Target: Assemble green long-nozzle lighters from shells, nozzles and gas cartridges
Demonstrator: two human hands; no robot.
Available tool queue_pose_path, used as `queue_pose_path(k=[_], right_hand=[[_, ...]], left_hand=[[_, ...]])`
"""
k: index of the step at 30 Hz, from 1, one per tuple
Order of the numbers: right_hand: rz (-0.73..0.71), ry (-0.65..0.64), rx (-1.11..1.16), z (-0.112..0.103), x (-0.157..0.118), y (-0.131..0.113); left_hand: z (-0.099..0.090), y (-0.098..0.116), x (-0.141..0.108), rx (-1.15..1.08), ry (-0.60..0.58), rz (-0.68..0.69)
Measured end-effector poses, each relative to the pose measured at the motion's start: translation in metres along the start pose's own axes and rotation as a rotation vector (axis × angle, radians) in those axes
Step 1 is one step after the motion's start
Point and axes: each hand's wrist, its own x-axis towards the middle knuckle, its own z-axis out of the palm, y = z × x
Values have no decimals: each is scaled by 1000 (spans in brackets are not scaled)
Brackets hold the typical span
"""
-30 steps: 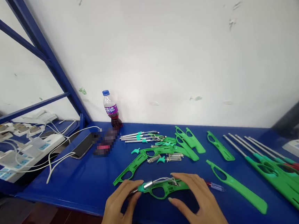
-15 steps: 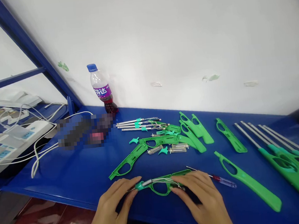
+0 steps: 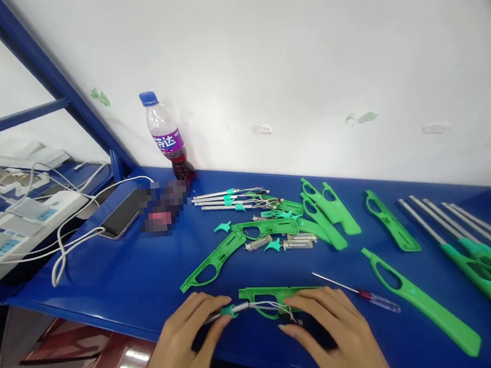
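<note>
Side by side but apart, the two hands work over the near part of the table: the left hand [image 3: 185, 338] has thumb and fingers pinched on a metal tube [image 3: 241, 307], while the right hand [image 3: 333, 325] curves around the loose wire ends, thumb and forefinger parted. I cannot tell whether its other fingers touch anything. The metal tube lies nearly level, its long axis running from nine o'clock to three, the end toward nine mostly hidden in the grip. A teal collar [image 3: 227, 311] sits around it at the fingertips, and thin wires [image 3: 268, 304] trail toward three. Just beyond, toward twelve, a green half-shell [image 3: 276, 292] lies along much the same line, narrow end to nine, its other end partly behind the right hand.

On the glossy blue table [image 3: 137, 273], a screwdriver [image 3: 367, 295] rests at three, blade pointing to ten. Green-handled lighters [image 3: 490, 277] lie farther out that way; more green shells [image 3: 281, 226] cluster at twelve. A bottle [image 3: 166, 139] stands at eleven before the white wall [image 3: 281, 49], with a phone [image 3: 122, 215] at ten. Reddish floor tiles [image 3: 132, 360] show toward eight.
</note>
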Motion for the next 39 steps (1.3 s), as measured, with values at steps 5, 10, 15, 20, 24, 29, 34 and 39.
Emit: queue_pose_path(k=[5, 10, 15, 20, 24, 29, 34, 39], right_hand=[[-16, -24, -3, 1, -3, 3], [-18, -32, 1, 2, -2, 4], [-15, -25, 8, 1, 0, 3], [1, -10, 9, 0, -2, 4], [18, 15, 7, 0, -3, 3], [17, 27, 12, 0, -1, 3], [-2, 25, 16, 0, -1, 4], [0, 20, 11, -1, 0, 4]], left_hand=[[-1, 0, 9, -3, 7, 67], [0, -5, 9, 35, 19, 109], [3, -7, 6, 69, 27, 122], [7, 1, 3, 85, 26, 119], [13, 4, 3, 75, 23, 141], [15, 4, 7, 73, 22, 169], [15, 3, 8, 84, 13, 173], [16, 3, 8, 85, 8, 177]])
